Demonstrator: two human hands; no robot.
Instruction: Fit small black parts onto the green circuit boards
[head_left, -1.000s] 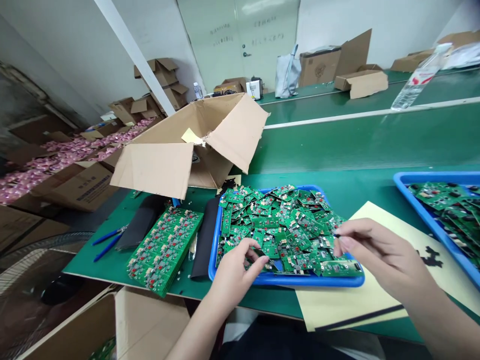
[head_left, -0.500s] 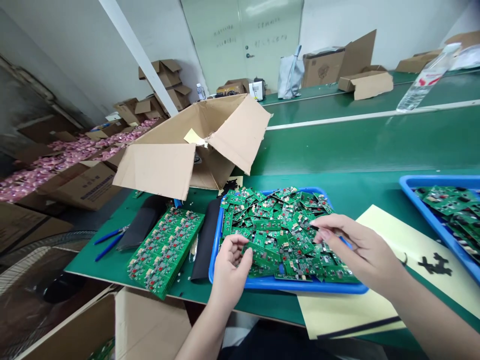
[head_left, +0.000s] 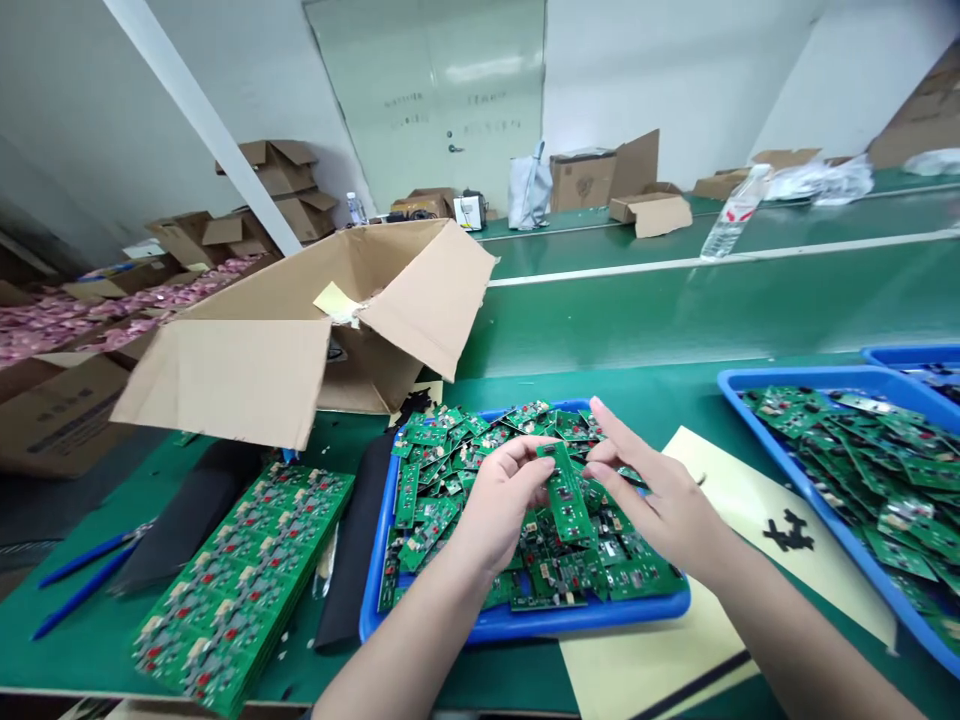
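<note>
My left hand [head_left: 504,500] is closed around the upper end of a small green circuit board [head_left: 566,500], thumb on its face. The board is held tilted above a blue tray [head_left: 480,630] heaped with similar boards. Just right of that board is my right hand [head_left: 660,500], its index finger stretched out and its thumb apart from it. I see nothing in the right hand; its inner fingers are partly hidden. Small black pieces [head_left: 789,532] lie on a yellow sheet [head_left: 720,470] to the right.
A stack of unsplit circuit panels [head_left: 247,580] lies left of the tray, beside black sheet material [head_left: 352,550] and blue-handled pliers [head_left: 86,570]. An open cardboard box [head_left: 225,375] stands behind. Another blue tray [head_left: 810,480] of boards is on the right; a water bottle [head_left: 735,215] stands farther back.
My left hand has raised a board from the tray's front toward its middle. My right hand's pinch has opened and moved beside that board. The camera view has turned rightward.
</note>
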